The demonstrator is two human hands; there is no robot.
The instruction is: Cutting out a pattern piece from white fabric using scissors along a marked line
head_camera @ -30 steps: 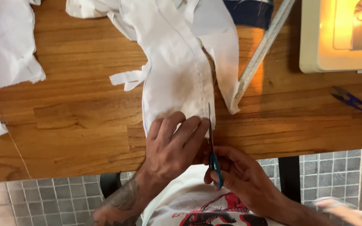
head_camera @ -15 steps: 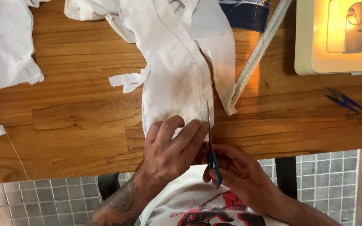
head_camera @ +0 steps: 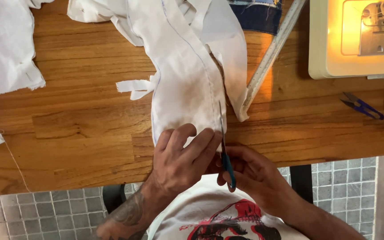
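Two hands work at the near edge of the counter. Since the earlier pictures little has changed. The left hand lies in the same place on the cloth, and the scissors sit in the same spot beside it. The blades may have crept a tiny bit up the cloth, but it is too small to be sure. So the cut looks slow and careful, and most of the cloth edge beside the blades looks uncut.

The left hand lies flat, palm down, with its fingers spread and pointing away from the person. It presses the near end of the white cloth onto the wood. A thin blue line runs along the cloth.

The right hand is curled around the blue handles of the scissors. Its fingers are closed on them. The blades point away from the person, along the right edge of the cloth, just beside the left fingertips. The blades look nearly closed.

The cloth runs from the left hand up to the far side of the counter. A long ruler lies slanted on its right. Small snips lie well apart, near a sewing machine with its light on. More white pieces lie on the left.
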